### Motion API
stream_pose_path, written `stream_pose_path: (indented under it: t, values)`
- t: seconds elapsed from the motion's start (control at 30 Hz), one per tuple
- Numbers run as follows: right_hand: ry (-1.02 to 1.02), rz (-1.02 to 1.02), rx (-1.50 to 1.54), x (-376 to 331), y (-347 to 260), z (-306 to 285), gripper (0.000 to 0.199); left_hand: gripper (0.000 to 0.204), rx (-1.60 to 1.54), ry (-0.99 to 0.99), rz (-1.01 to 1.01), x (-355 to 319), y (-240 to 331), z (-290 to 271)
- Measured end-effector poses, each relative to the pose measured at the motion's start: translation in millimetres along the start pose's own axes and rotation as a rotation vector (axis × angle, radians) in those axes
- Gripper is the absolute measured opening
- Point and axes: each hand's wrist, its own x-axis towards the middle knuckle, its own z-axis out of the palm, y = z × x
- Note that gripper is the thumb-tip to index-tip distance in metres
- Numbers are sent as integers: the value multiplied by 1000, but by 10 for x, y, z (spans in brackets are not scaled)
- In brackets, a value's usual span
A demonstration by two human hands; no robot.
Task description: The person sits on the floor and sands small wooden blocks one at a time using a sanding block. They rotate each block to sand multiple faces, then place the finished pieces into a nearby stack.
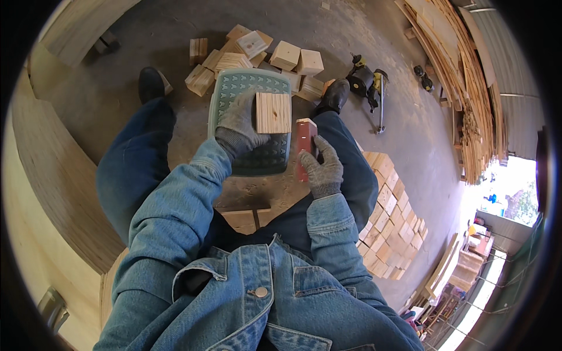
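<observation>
My left hand [239, 121], in a grey knit glove, is closed on a square wooden block [273, 113] with a striped, layered-looking face. The block is held over a green plastic step stool [250, 165] with raised bumps on its top, between my legs. To the right of it, my gloved right hand [324, 171] grips a long, narrow sanding block [304, 136], reddish-brown on its face with pale wood at the far end. A gap separates the sanding block from the wooden block. Some fingers of my left hand are hidden behind the wooden block.
Beyond the stool lies a loose heap of wooden blocks [285, 55]. Many more blocks form a neat stack [393, 219] by my right leg. Yellow-and-black power tools [367, 82] rest on the floor at the far right, near long boards [462, 76]. Plywood panels [52, 169] line my left side.
</observation>
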Motion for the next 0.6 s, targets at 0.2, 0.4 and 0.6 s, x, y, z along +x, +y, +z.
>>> stream_pose_path:
  t: [0.2,0.4,0.6]
  values:
    - [85,-340,-148,-174,-286,-40,62,85,-58,-211,-57,-172,294,-61]
    - [-10,-588,-529,-511,-588,51,61,84,-185,-131,78,-298,-280,379]
    - [-31,-569,-766,-343,-692,175,54,91,63,-58,44,-392,-138,323]
